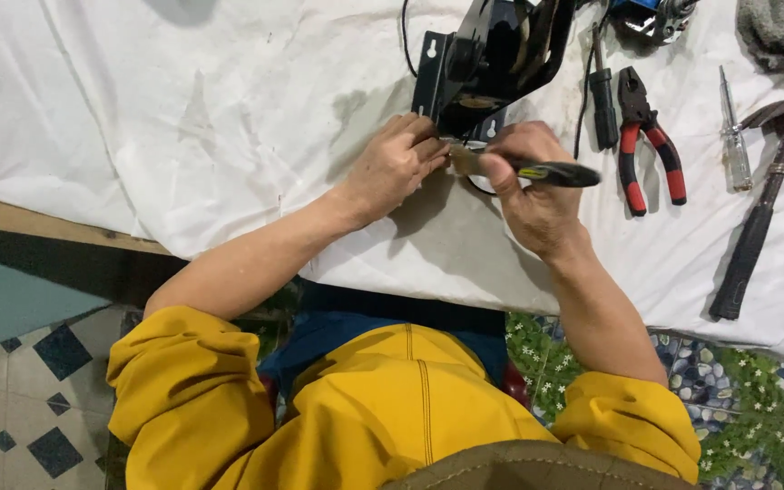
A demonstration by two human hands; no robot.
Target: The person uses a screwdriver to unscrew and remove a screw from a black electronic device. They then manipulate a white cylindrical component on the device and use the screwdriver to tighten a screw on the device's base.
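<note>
A black metal device (487,63) with a slotted mounting plate stands on a white cloth (183,118) at the table's far middle. My left hand (396,163) rests against the plate's lower edge, fingers curled on it. My right hand (533,186) grips a small brush (537,170) with a black handle, held level. Its pale bristles point left and touch the device's base, just beside my left fingertips.
To the right lie a black-handled screwdriver (602,95), red-handled pliers (646,145), a clear-handled screwdriver (733,145) and a hammer (759,218). A black cable (405,36) runs off behind the device. The wooden table edge (38,222) shows at left, above a tiled floor.
</note>
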